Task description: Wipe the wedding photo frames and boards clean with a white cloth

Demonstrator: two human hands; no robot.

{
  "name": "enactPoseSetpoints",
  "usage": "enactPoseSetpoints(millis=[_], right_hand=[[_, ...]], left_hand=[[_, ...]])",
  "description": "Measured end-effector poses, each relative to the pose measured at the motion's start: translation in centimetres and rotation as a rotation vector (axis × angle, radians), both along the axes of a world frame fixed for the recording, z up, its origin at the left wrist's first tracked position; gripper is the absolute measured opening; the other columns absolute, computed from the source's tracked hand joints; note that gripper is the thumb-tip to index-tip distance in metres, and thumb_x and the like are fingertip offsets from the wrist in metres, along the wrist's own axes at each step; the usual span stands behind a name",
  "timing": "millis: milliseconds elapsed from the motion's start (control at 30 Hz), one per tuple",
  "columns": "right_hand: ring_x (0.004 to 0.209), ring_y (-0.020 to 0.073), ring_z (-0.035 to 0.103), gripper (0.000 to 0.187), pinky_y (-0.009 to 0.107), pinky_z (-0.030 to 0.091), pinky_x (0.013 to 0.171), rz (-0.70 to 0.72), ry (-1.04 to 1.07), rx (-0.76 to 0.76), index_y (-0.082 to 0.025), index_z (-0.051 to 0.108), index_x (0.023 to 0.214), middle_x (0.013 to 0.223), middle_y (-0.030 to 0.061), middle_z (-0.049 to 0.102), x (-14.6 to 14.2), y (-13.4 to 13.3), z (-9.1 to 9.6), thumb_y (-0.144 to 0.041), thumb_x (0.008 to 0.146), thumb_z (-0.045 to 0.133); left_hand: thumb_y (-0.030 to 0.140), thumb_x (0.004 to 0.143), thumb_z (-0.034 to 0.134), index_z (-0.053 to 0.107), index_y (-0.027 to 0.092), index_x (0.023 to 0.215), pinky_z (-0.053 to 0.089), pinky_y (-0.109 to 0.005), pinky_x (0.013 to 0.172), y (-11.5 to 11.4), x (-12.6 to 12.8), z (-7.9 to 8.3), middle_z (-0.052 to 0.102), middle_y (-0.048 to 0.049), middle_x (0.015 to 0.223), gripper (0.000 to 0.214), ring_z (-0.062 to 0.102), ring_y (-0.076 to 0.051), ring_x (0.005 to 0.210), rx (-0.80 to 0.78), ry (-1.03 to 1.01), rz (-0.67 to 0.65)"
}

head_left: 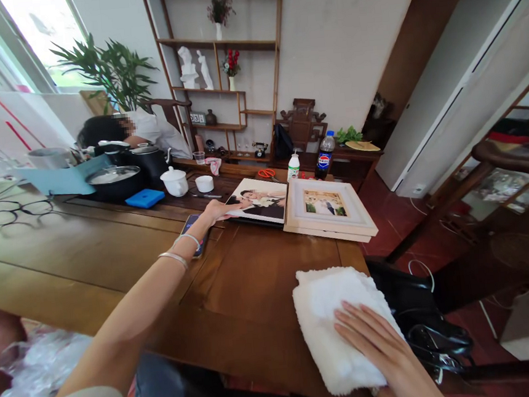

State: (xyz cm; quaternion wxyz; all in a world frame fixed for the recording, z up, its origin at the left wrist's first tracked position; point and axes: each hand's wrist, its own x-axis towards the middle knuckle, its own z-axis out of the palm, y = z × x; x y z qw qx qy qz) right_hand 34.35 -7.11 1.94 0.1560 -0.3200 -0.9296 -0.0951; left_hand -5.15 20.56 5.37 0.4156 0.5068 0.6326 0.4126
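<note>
My left hand (219, 211) reaches across the table to the left edge of a wedding photo panel (264, 200). Its fingers are stretched out and touch the panel's edge; their undersides are hidden. A phone (196, 226) lies partly behind my left wrist. On the near right corner of the table is a folded white towel (323, 335). My right hand (369, 337) lies flat on top of this towel, fingers extended. To the right of the panel rests a thick white picture frame (301, 223) with a smaller couple photo in it.
Beyond the photos stand a white bottle (293, 168) and a cola bottle (324, 156), near red-handled scissors (266, 173). Farther left are a lidded white pot (175, 182), a blue box (145, 198), black pans (113, 182) and glasses (13, 212). A person (157, 130) leans down at the far side.
</note>
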Motion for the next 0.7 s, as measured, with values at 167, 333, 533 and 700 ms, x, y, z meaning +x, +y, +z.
enactPoseSetpoints(millis=[167,333,533,700], right_hand=[[0.130,0.0260,0.035,0.066,0.044,0.033,0.106,-0.031,0.015,-0.009,-0.016,0.039,0.137,0.139,0.0065,0.043,-0.3,-0.1,-0.4,-0.013,0.071,0.045],[0.131,0.0257,0.033,0.069,0.045,0.031,0.106,-0.046,-0.014,0.006,-0.016,0.038,0.138,0.141,0.0060,0.041,-0.2,-0.1,-0.7,-0.009,0.069,0.044],[0.132,0.0265,0.032,0.073,0.048,0.031,0.106,-0.037,-0.006,0.020,-0.015,0.039,0.137,0.141,0.0067,0.040,-0.5,-0.1,0.0,-0.005,0.065,0.038],[0.129,0.0265,0.037,0.063,0.046,0.034,0.104,-0.005,0.041,0.044,-0.016,0.043,0.135,0.136,0.0066,0.047,-0.4,0.2,0.3,-0.009,0.073,0.038]], left_hand=[[0.021,0.062,0.077,0.061,0.012,0.072,0.051,-0.021,0.056,0.2,0.0,-0.3,0.066,-0.0057,0.063,0.021,0.060,-0.010,0.055,-0.082,-0.346,0.031],[0.017,0.066,0.072,0.053,0.013,0.064,0.048,-0.022,0.046,-0.4,0.3,0.2,0.061,-0.0028,0.053,0.020,0.055,-0.009,0.042,-0.047,-0.536,0.090],[0.010,0.078,0.057,0.044,0.014,0.060,0.031,-0.013,0.034,-3.7,-1.6,1.5,0.044,0.0062,0.041,0.023,0.033,-0.002,0.032,0.066,-0.678,0.181],[0.009,0.087,0.046,0.047,0.014,0.064,0.023,-0.010,0.030,-8.6,-5.4,3.4,0.045,0.0058,0.045,0.023,0.032,-0.001,0.033,0.094,-0.763,0.222]])
